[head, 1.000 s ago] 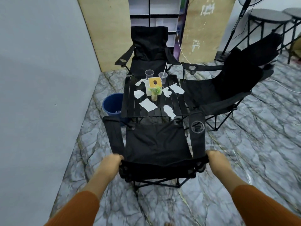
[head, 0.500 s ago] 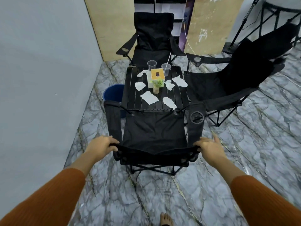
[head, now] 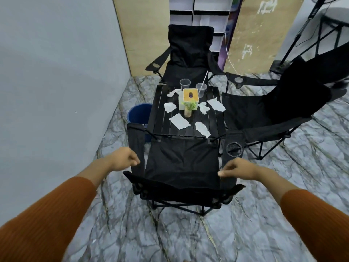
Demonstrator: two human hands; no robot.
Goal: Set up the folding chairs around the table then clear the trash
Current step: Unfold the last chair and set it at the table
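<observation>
A black folding chair (head: 181, 163) stands unfolded right in front of me, its seat against the near edge of the black slatted table (head: 159, 112). My left hand (head: 122, 159) hovers by the chair's left armrest with loosely curled fingers and holds nothing. By the right armrest my right hand (head: 238, 170) is also free of the chair. A second chair (head: 190, 46) stands at the table's far end and a third chair (head: 264, 110) on its right. Several white paper scraps (head: 179, 121) and two clear plastic cups (head: 184, 84) lie on the table.
A yellow-topped tissue box (head: 190, 95) and a small potted plant (head: 188, 108) stand mid-table. A blue bucket (head: 138, 114) sits on the floor left of the table, by the grey wall (head: 56, 82). A fan stand (head: 294, 40) and round black tables (head: 338, 17) are back right.
Both hands have let go of the near chair's backrest and lifted forward beside its armrests. The chair now sits closer to the table.
</observation>
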